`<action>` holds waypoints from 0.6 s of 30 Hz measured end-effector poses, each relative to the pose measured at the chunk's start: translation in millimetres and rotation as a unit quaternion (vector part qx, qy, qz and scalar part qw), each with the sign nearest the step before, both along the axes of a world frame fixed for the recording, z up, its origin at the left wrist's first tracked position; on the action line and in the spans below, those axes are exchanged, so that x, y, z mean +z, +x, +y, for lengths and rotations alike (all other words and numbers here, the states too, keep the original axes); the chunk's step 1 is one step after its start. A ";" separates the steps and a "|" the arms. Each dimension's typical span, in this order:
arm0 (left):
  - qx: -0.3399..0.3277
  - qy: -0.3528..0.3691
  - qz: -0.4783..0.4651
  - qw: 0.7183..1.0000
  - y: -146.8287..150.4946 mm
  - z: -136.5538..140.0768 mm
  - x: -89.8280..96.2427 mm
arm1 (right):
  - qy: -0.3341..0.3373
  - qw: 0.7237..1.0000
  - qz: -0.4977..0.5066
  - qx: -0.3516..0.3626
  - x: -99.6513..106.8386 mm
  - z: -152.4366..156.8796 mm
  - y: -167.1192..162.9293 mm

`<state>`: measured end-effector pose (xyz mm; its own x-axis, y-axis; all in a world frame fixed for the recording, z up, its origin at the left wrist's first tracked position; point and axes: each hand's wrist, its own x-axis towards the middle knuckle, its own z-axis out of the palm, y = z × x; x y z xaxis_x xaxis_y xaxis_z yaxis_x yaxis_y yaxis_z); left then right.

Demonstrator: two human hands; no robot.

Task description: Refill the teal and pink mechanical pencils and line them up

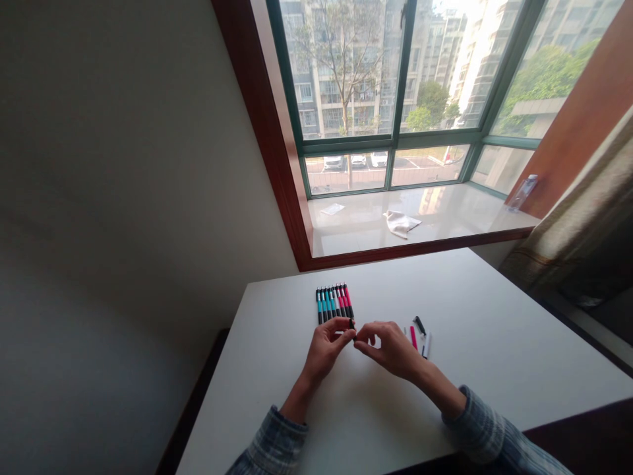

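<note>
Above the white table [494, 330], my left hand [324, 349] pinches a small black pen part [352, 324] between thumb and fingertips. My right hand [393, 348] is closed in a pinch at the lower end of that same part, its fingertips meeting the left ones. Just beyond my left hand lies a neat row of several pens [333, 303], turquoise on the left, a white one in between, and pinkish red on the right. Beside my right hand lie loose pen parts: a red barrel [413, 336], a black piece with a clip [419, 324] and a white barrel [427, 344].
A windowsill behind the table holds a crumpled white cloth [401, 224], a flat paper-like sheet [333, 209] and a clear bottle [522, 192]. A curtain [578, 198] hangs at the right, and a wall [148, 198] borders the left side.
</note>
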<state>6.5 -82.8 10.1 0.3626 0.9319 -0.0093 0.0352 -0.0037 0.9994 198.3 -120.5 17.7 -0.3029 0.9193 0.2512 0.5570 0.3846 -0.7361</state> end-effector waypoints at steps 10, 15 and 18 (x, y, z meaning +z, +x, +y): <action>0.017 -0.038 -0.030 0.999 0.3 1.7 -4.0 | 0.002 0.992 -0.123 -0.014 10.5 -9.1 88.9; 0.031 -0.048 -0.031 0.998 0.8 2.6 -6.8 | -0.030 0.981 -0.192 -0.028 1.5 -22.3 116.7; 0.032 -0.038 -0.020 0.999 1.6 2.7 -6.9 | -0.037 0.978 -0.204 -0.033 -2.1 -26.5 118.4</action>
